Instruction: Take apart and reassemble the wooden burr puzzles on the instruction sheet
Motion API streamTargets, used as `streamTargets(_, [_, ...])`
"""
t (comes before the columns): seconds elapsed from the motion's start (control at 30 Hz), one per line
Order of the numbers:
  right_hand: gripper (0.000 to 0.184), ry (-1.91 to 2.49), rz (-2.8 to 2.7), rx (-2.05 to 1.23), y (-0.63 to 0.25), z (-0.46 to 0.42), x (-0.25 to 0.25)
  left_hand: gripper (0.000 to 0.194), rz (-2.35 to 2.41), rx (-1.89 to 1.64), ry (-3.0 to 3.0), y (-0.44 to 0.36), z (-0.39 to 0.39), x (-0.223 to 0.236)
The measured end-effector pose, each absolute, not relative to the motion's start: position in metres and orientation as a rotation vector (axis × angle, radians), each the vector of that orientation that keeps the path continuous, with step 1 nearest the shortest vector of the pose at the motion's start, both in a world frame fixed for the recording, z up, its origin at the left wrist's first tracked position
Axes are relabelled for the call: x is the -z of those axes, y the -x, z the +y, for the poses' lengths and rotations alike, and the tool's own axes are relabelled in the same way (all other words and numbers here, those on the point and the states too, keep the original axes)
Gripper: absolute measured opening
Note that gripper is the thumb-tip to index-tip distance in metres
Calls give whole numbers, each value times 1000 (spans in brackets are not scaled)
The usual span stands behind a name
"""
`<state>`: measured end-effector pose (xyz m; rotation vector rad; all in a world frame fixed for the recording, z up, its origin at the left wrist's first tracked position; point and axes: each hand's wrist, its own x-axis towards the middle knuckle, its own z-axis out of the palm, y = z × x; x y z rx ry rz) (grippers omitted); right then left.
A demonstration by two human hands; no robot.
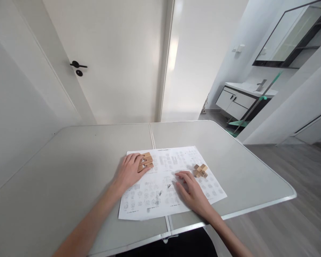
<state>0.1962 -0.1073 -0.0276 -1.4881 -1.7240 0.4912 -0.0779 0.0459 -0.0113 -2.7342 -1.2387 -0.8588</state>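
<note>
Lying on printed paper, notched wooden blocks touch the left hand.

— Where do we seem to be?
— Most likely in a home: we face a plain pale door with a black lever handle, and on the right we see into a washroom.
— What tells us it's a washroom?
— We can make out a white vanity cabinet, a tap on its top, a mirror above, and a long-handled tool with green parts standing in front.
— And underfoot?
— We have grey wood-look flooring, as in living quarters.
</note>
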Motion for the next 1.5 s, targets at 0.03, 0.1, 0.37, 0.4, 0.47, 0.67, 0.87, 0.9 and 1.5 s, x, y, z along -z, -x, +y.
streamTargets(0.03, [26,1494,-1720,-479,-195,-107,28,52,-1263,875,2683,80,48,13])
streamTargets(0.1, [26,1506,-1711,-457,-193,-107,29,54,-1301,904,2589,84,52,14])
streamTargets(0.37, [23,1496,-1660,-451,-190,-106,29,58,-1361,942,2480,84,51,15])
streamTargets(0.4, [22,1491,-1646,-459,-190,-107,27,55,-1339,948,2516,82,49,12])
streamTargets(0.47, [22,1480,-1604,-482,-189,-108,23,46,-1268,954,2625,78,44,5])
streamTargets(0.67, [24,1392,-1385,-676,-191,-118,10,22,-953,886,2867,64,24,-13])
streamTargets(0.87, [26,1511,-1194,-572,-215,-130,13,22,-806,807,2968,58,15,-11])
streamTargets(0.9, [28,1559,-1157,-538,-221,-131,14,21,-792,797,2979,57,14,-10])
streamTargets(1.5, [45,1785,-1111,-539,-251,-127,14,18,-793,743,3190,44,2,-16])
